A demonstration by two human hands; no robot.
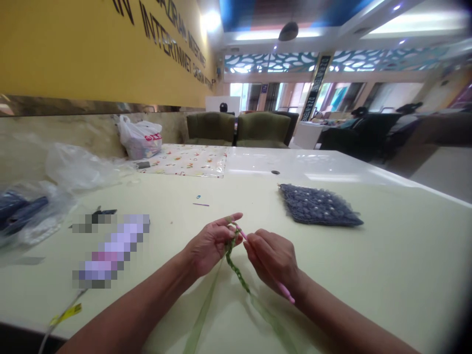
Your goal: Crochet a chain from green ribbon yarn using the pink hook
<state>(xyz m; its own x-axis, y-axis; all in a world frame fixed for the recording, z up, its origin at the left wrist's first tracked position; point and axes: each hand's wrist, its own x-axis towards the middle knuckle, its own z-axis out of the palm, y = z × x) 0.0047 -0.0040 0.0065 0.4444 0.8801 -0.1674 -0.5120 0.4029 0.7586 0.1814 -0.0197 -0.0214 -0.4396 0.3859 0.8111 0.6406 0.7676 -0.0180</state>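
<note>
Gently, my left hand [210, 246] pinching the green chain [235, 269], my right hand [275, 256] gripping the pink hook [285, 291], I want even tension.

Dark beaded piece [320, 205] lay flat, right side of table [401, 241]. White plastic bag [140, 138] with red print stood far left, beside patterned sheet [191, 161]. Clear plastic bag [79, 164] sat nearer; pixelated lilac item [120, 246] lay nearer yet. Green armchairs [263, 129] stood beyond.
</note>
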